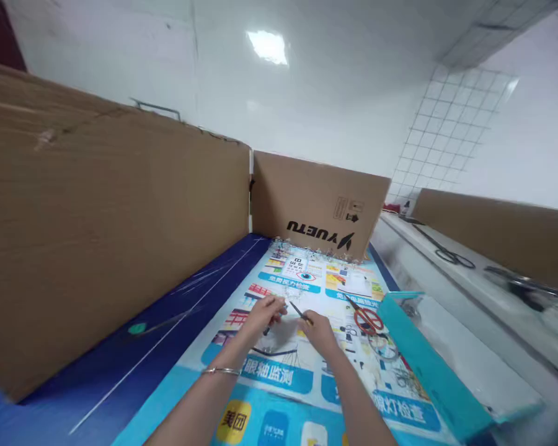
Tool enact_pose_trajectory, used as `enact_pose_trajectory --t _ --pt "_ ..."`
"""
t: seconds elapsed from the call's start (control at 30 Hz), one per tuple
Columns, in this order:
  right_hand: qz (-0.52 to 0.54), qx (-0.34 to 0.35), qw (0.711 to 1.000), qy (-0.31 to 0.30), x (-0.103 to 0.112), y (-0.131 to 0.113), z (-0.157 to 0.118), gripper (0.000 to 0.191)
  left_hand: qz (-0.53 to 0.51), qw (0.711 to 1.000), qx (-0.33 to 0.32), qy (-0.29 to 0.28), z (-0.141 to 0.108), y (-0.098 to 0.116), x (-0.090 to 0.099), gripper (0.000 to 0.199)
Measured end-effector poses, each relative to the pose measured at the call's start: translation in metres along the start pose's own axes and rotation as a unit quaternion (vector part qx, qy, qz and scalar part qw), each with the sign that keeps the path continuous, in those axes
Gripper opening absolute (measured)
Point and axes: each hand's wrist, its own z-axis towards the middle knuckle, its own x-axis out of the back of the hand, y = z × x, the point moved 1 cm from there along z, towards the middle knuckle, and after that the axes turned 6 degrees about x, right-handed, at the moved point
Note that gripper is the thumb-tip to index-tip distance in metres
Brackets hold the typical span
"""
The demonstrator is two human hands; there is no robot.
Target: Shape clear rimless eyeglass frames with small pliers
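Observation:
My left hand [266, 313] is closed in a pinch above the printed sheet [274, 344]. A small pale bit shows at its fingertips, too small to name. My right hand [320, 334] grips a slim dark pointed tool [299, 311], whose tip points up and left towards my left fingertips. Whether the tool is tweezers or a blade I cannot tell. To the right of my right hand lie orange-handled scissors [368, 321]. A dark curved strip [274, 352] rests on the sheet below my hands.
A teal open box [439, 365] stands at the right, by coils of thin wire [385, 347]. Cardboard walls [121, 217] rise at the left and back. Clear small pieces line the back edge. Black-handled scissors [451, 255] lie on the white ledge [400, 232].

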Motion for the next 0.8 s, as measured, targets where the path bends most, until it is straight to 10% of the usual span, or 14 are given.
enact_pose_trajectory --t 0.8 --pt "-0.003 0.006 1.0 0.007 -0.0017 -0.0079 -0.0015 0.03 0.003 0.997 0.038 -0.062 -0.0085 0.0047 -0.0047 0.036"
